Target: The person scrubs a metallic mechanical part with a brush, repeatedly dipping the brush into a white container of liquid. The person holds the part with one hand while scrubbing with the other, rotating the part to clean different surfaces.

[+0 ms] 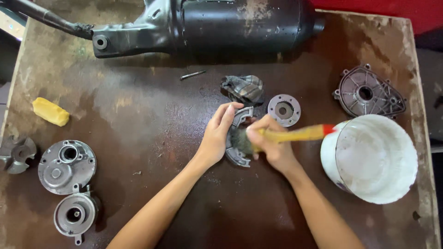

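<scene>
Two bare hands meet near the middle of a dark, stained worktop (pixel 152 124). Left hand (pixel 216 138) closes its grip on a small curved metal part (pixel 238 138), grey and grimy, with a rounded rim showing above and below the fingers; thumb and fingers pinch it from the left side, holding it just above the worktop surface. Right hand (pixel 272 145) is wrapped around a paintbrush (pixel 295 134) with a yellow handle and a red tip at the far end; the dark bristles press against the face of the metal part. Handle runs out to the right, its red end reaching over the rim of a white bucket (pixel 369 159) that stands at the right edge. Just above the hands lies a crumpled checked rag (pixel 244 87), and beside it to the right a round grey flange (pixel 284 109) with a centre hole. Farther right, above the bucket, a dark ribbed cover plate (pixel 368 92) lies flat. Along the far edge sits a large black cylindrical housing (pixel 221 23), scuffed and dusty, with a thin metal pin (pixel 192 74) lying near it. On the left side: a yellow sponge (pixel 50 111), a small finned grey piece (pixel 17 153) at the edge, and two round silver-grey castings, the larger casting (pixel 67 167) above the smaller casting (pixel 74 214), touching or nearly so.
</scene>
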